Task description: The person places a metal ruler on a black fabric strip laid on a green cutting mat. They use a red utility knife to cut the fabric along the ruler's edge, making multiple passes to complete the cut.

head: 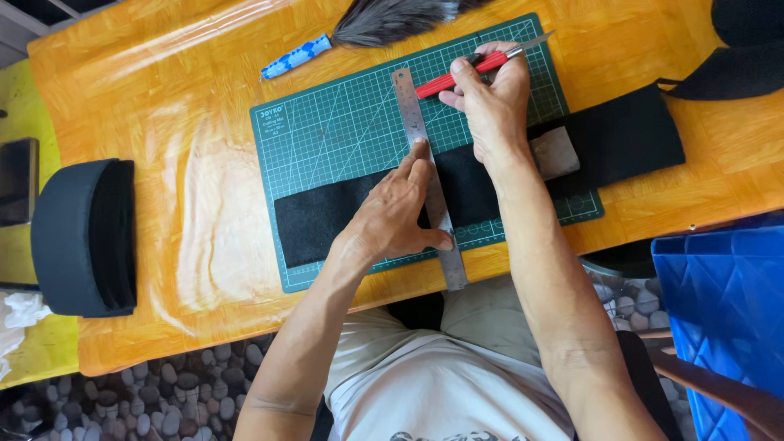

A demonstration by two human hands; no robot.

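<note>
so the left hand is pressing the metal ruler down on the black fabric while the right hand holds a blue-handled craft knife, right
Not quite: the head view shows the craft knife in the right hand has a red handle, not blue. The left hand does press the metal ruler down on the black fabric.

Left hand [398,214] pressed flat, right hand [490,102] fingers curled gripping.

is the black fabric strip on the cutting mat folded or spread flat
Spread flat: the black fabric strip lies flat across the green cutting mat.

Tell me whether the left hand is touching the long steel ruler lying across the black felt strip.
Touching. The head view shows the left hand pressing fingertips and thumb onto the steel ruler over the black felt strip.
</note>
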